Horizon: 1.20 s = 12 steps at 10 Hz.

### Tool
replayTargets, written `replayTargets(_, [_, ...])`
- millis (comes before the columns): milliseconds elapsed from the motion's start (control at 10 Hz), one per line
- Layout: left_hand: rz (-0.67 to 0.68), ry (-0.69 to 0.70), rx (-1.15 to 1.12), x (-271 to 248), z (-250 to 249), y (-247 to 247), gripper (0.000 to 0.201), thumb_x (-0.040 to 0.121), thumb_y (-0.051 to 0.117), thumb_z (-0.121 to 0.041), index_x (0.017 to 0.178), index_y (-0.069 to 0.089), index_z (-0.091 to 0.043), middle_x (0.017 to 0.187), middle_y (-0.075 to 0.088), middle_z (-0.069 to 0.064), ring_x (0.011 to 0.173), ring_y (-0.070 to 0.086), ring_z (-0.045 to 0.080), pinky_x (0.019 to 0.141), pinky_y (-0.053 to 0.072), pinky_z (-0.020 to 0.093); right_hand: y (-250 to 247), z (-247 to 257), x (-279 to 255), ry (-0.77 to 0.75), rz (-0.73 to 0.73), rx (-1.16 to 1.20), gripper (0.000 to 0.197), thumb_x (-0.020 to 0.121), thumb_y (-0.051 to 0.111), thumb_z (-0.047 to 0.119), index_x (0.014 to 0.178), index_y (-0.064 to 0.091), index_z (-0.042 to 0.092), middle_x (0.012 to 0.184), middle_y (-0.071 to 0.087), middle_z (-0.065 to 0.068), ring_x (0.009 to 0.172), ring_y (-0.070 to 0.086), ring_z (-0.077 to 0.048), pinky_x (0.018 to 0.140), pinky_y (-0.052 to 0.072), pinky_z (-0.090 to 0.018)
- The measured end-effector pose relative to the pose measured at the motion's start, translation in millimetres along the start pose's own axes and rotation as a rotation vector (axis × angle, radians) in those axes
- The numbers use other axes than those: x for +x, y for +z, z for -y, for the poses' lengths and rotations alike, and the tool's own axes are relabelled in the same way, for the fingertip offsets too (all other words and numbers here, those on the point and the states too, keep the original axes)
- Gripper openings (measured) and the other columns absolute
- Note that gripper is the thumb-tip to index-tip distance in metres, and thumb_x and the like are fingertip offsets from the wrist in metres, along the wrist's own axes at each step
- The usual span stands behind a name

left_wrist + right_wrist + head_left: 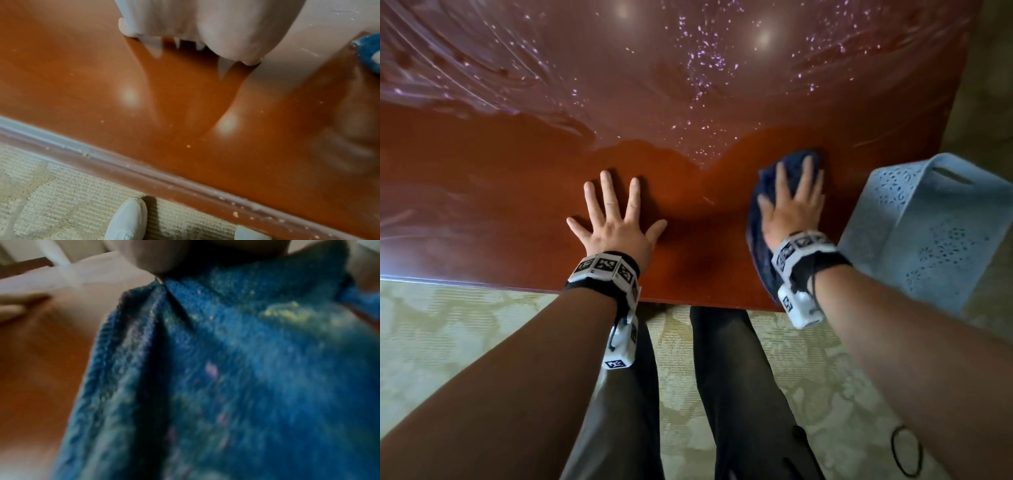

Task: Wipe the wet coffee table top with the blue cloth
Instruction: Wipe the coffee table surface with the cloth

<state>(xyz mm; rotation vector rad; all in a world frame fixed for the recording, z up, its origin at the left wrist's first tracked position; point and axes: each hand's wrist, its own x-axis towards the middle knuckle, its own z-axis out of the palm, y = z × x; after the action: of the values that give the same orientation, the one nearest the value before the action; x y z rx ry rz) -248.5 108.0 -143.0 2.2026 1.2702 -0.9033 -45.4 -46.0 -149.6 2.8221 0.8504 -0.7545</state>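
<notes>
The glossy red-brown coffee table top [517, 192] fills the upper head view, with water streaks and glinting droplets [702, 58] across its far half. My right hand [791, 202] lies flat with straight fingers on the dark blue cloth [760, 240], pressing it onto the table near the right edge. The cloth [246, 369] fills the right wrist view, blurred, with yellowish crumbs stuck to it. My left hand [616, 219] rests flat on the table, fingers spread, holding nothing. In the left wrist view the table [185, 113] shows under that hand [195, 24], with the cloth [368, 50] at the far right.
A pale blue perforated plastic basket [928, 233] stands right beside the table's right edge. The table's near edge [517, 286] runs above beige patterned carpet [465, 342]. My dark trouser legs [739, 377] and a white shoe [127, 219] are below. A black loop [905, 452] lies on the carpet.
</notes>
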Motion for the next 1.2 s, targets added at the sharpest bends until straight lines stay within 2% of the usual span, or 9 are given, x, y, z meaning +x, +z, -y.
replayTargets(100, [-0.016, -0.024, -0.025, 3, 10, -2, 0.081, 0.087, 0.016, -0.076, 0.148, -0.023, -0.039, 0.156, -0.032, 0.004, 0.145, -0.025, 0.028, 0.112, 0.002, 0.065, -19, 28, 43, 0.129, -0.027, 0.026, 0.062, 0.097, 0.034, 0.049, 0.15, 0.011, 0.028, 0.158, -0.008, -0.009, 0.143, -0.002, -0.038, 0.112, 0.015, -0.056])
replayTargets(200, [-0.025, -0.047, -0.051, 4, 17, -6, 0.083, 0.088, 0.019, -0.075, 0.149, -0.022, -0.036, 0.157, -0.03, 0.004, 0.145, -0.023, 0.028, 0.112, 0.003, 0.065, -22, 79, 66, 0.074, -0.061, 0.039, 0.062, 0.095, 0.037, 0.049, 0.15, 0.015, 0.029, 0.158, -0.005, -0.008, 0.143, -0.002, -0.039, 0.112, 0.015, -0.057])
replayTargets(400, [-0.029, -0.106, -0.092, 10, 53, -15, 0.083, 0.089, 0.022, -0.075, 0.15, -0.019, -0.036, 0.157, -0.029, 0.001, 0.145, -0.023, 0.026, 0.113, 0.003, 0.065, 22, 124, -18, -0.338, 0.027, -0.133, 0.062, 0.092, 0.045, 0.047, 0.148, 0.025, 0.028, 0.158, 0.005, -0.012, 0.141, 0.006, -0.043, 0.109, 0.016, -0.059])
replayTargets(500, [-0.046, -0.127, -0.103, 14, 73, -20, 0.083, 0.089, 0.023, -0.075, 0.15, -0.017, -0.036, 0.158, -0.029, 0.0, 0.146, -0.023, 0.025, 0.113, 0.004, 0.065, 19, 84, -26, -0.313, 0.127, -0.173, 0.064, 0.095, 0.039, 0.048, 0.15, 0.011, 0.032, 0.158, -0.012, -0.007, 0.143, -0.007, -0.037, 0.113, 0.006, -0.056])
replayTargets(600, [-0.068, -0.131, -0.117, 16, 87, -22, 0.082, 0.089, 0.022, -0.075, 0.151, -0.015, -0.037, 0.158, -0.028, 0.001, 0.146, -0.022, 0.025, 0.113, 0.003, 0.065, 3, 64, -3, -0.136, 0.013, -0.083, 0.061, 0.095, 0.039, 0.045, 0.15, 0.017, 0.028, 0.158, -0.003, -0.011, 0.143, 0.0, -0.038, 0.112, 0.013, -0.057])
replayTargets(700, [-0.078, -0.131, -0.135, 18, 93, -22, 0.081, 0.089, 0.022, -0.075, 0.151, -0.015, -0.038, 0.158, -0.027, 0.002, 0.146, -0.022, 0.026, 0.112, 0.002, 0.066, -10, 93, 36, 0.067, -0.068, -0.021, 0.061, 0.096, 0.035, 0.048, 0.15, 0.014, 0.027, 0.158, -0.003, -0.01, 0.143, 0.001, -0.038, 0.111, 0.017, -0.057])
replayTargets(800, [-0.092, -0.123, -0.147, 19, 103, -22, 0.08, 0.088, 0.021, -0.075, 0.151, -0.015, -0.039, 0.158, -0.027, 0.001, 0.146, -0.022, 0.026, 0.111, 0.001, 0.067, -15, 148, 59, 0.085, -0.088, 0.005, 0.062, 0.095, 0.036, 0.05, 0.15, 0.015, 0.03, 0.158, -0.004, -0.008, 0.143, 0.0, -0.037, 0.112, 0.015, -0.056])
replayTargets(1000, [-0.105, -0.111, -0.127, 27, 135, -26, 0.079, 0.086, 0.014, -0.077, 0.15, -0.015, -0.041, 0.158, -0.027, 0.0, 0.146, -0.023, 0.026, 0.111, 0.001, 0.068, 24, 207, -8, -0.288, -0.062, -0.068, 0.06, 0.093, 0.044, 0.047, 0.147, 0.027, 0.028, 0.158, 0.007, -0.01, 0.142, 0.006, -0.042, 0.108, 0.017, -0.059])
replayTargets(1200, [-0.094, -0.107, -0.141, 33, 152, -36, 0.08, 0.086, 0.015, -0.077, 0.15, -0.016, -0.041, 0.158, -0.027, 0.0, 0.145, -0.023, 0.026, 0.111, 0.001, 0.068, 15, 147, -12, -0.163, 0.028, -0.108, 0.061, 0.095, 0.04, 0.045, 0.149, 0.016, 0.03, 0.158, -0.005, -0.007, 0.143, -0.003, -0.035, 0.113, 0.011, -0.057])
